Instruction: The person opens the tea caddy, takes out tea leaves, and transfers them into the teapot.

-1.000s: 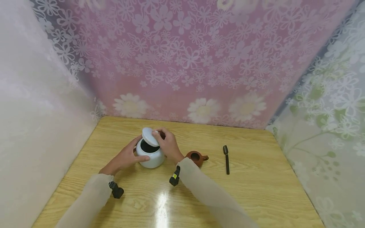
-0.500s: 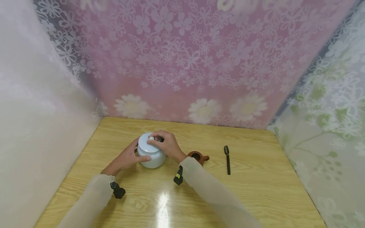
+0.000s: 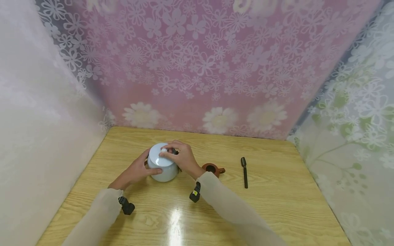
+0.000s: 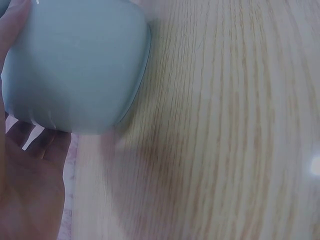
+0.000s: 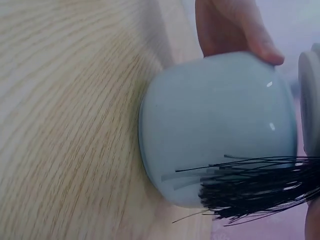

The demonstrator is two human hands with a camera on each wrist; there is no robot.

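Note:
A round white jar (image 3: 165, 173) stands on the table. My left hand (image 3: 134, 173) grips its side, with the thumb across the front and the other fingers behind. Between the right hand's (image 3: 185, 160) thumb and fingers is the knob of the white lid (image 3: 155, 158), which covers the jar's mouth in the head view. In the right wrist view a narrow gap shows between lid and jar. That hand also keeps a brush with long black bristles (image 5: 260, 192), which hang down beside the jar; most of its handle is hidden by the fingers.
A small reddish-brown clay teapot (image 3: 219, 170), its top uncovered, sits right of the jar, partly behind the right sleeve. Further right lies a dark, slim scoop (image 3: 245, 176) on the wooden table (image 3: 277, 198). Floral cloth walls (image 3: 197, 68) enclose the back and sides.
The lid was tilted, with the jar's dark mouth showing; it has come down level over the mouth. The left hand has kept its grip on the jar.

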